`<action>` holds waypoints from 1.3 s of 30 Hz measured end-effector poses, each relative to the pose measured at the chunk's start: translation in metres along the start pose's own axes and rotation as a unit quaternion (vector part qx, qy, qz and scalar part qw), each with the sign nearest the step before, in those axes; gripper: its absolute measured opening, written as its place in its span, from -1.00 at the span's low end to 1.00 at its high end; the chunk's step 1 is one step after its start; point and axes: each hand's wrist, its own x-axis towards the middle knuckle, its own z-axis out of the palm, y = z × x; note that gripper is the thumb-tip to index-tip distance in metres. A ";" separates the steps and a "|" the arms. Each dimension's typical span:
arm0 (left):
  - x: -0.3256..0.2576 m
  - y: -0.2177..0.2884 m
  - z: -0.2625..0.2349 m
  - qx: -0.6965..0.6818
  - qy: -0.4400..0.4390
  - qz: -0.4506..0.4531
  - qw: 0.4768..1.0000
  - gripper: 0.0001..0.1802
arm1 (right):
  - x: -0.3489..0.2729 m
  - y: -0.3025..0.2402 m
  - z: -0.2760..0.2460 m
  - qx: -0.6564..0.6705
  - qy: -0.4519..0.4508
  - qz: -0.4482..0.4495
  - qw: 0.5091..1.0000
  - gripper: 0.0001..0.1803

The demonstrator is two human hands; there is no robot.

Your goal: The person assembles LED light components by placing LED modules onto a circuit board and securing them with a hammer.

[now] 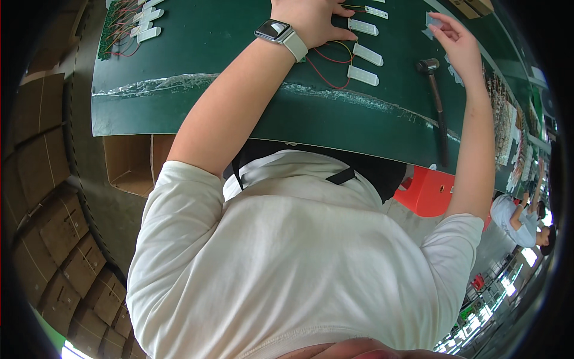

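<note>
My left hand (314, 21), with a watch (272, 30) on its wrist, lies palm down over the green table. Its thumb and a finger are spread, close to red and yellow wires; the upper edge cuts off the rest. Beside it, several white oblong plastic pieces (363, 75) sit in a column with wires attached. A sliver of green board (302, 59) shows under my wrist. My right hand (459, 45) is at the far right, thumb and forefinger curled onto a small bluish translucent piece (429, 29). How firmly they grip it is hard to see.
A hammer (439, 107) lies on the green table (179, 116) near my right forearm. More wired white pieces (148, 34) and boards are at the far left. Cardboard boxes (45, 161) stack along the left, a red stool (427, 191) stands below the table, and another person (517, 221) works at right.
</note>
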 end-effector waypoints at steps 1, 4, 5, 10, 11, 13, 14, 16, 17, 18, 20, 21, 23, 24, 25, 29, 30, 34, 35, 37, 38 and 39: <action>0.000 0.001 -0.001 0.001 0.000 0.000 1.000 -0.46 | -0.001 -0.005 0.009 0.001 0.001 0.000 1.000 -0.65; 0.002 0.001 0.000 0.006 -0.006 -0.016 1.000 -0.46 | -0.005 -0.007 0.045 0.085 -0.024 0.027 0.996 -0.73; 0.006 -0.001 0.003 0.011 -0.022 -0.034 0.999 -0.46 | -0.009 -0.015 0.057 0.082 -0.018 0.049 0.995 -0.71; 0.011 0.005 0.003 0.023 -0.053 -0.065 0.996 -0.46 | -0.024 -0.021 0.072 0.016 0.026 0.052 0.998 -0.74; 0.009 0.005 0.002 0.016 -0.041 -0.058 0.997 -0.46 | -0.028 -0.037 0.072 -0.066 0.047 0.049 0.995 -0.77; 0.003 0.006 0.001 0.011 -0.027 -0.044 0.999 -0.46 | -0.032 -0.037 0.067 -0.121 0.040 0.020 0.992 -0.77; 0.001 0.006 0.000 0.009 -0.013 -0.032 0.999 -0.46 | -0.033 -0.040 0.066 -0.173 0.032 -0.010 0.984 -0.77; 0.001 0.005 0.001 0.006 -0.006 -0.027 1.000 -0.46 | -0.036 -0.050 0.055 -0.213 -0.007 -0.072 0.974 -0.77; 0.000 0.004 0.002 0.007 0.001 -0.025 1.000 -0.46 | -0.037 -0.055 0.051 -0.248 -0.046 -0.136 0.958 -0.77; 0.002 0.000 0.006 0.008 0.001 -0.028 1.000 -0.46 | -0.039 -0.057 0.051 -0.246 -0.047 -0.138 0.958 -0.77; 0.009 -0.004 0.010 -0.014 -0.016 -0.028 0.999 -0.45 | -0.042 -0.059 0.051 -0.243 -0.058 -0.254 0.934 -0.78; 0.009 -0.003 0.009 -0.012 -0.017 -0.029 0.999 -0.45 | -0.045 -0.059 0.050 -0.241 -0.058 -0.255 0.935 -0.78; 0.009 0.002 0.006 0.018 -0.034 -0.042 0.998 -0.45 | -0.050 -0.060 0.050 -0.283 -0.074 -0.277 0.915 -0.79; 0.009 0.002 0.005 0.020 -0.035 -0.045 0.998 -0.45 | -0.052 -0.061 0.051 -0.280 -0.075 -0.279 0.915 -0.79; 0.008 0.002 0.005 0.020 -0.037 -0.048 0.998 -0.45 | -0.054 -0.063 0.052 -0.270 -0.080 -0.238 0.930 -0.79; -0.005 0.004 0.001 0.012 0.015 -0.011 1.000 -0.45 | -0.054 -0.056 0.051 -0.215 -0.065 -0.128 0.966 -0.76; -0.004 0.003 0.001 0.013 0.015 -0.012 1.000 -0.45 | -0.053 -0.056 0.050 -0.214 -0.066 -0.129 0.966 -0.76; 0.000 0.001 0.003 0.006 0.007 -0.012 1.000 -0.45 | -0.044 -0.054 0.042 -0.259 -0.063 -0.019 0.964 -0.71; 0.000 0.001 0.003 0.005 0.011 -0.013 1.000 -0.45 | -0.040 -0.054 0.038 -0.283 -0.065 -0.042 0.956 -0.70; 0.005 -0.001 0.006 0.006 -0.002 -0.022 1.000 -0.45 | -0.034 -0.054 0.039 -0.311 -0.040 -0.091 0.945 -0.71; 0.007 -0.001 0.006 0.006 -0.014 -0.031 0.999 -0.44 | -0.032 -0.055 0.041 -0.311 -0.040 -0.091 0.945 -0.71; 0.008 -0.001 0.006 0.007 -0.014 -0.032 0.999 -0.44 | -0.030 -0.058 0.045 -0.297 -0.023 -0.121 0.947 -0.70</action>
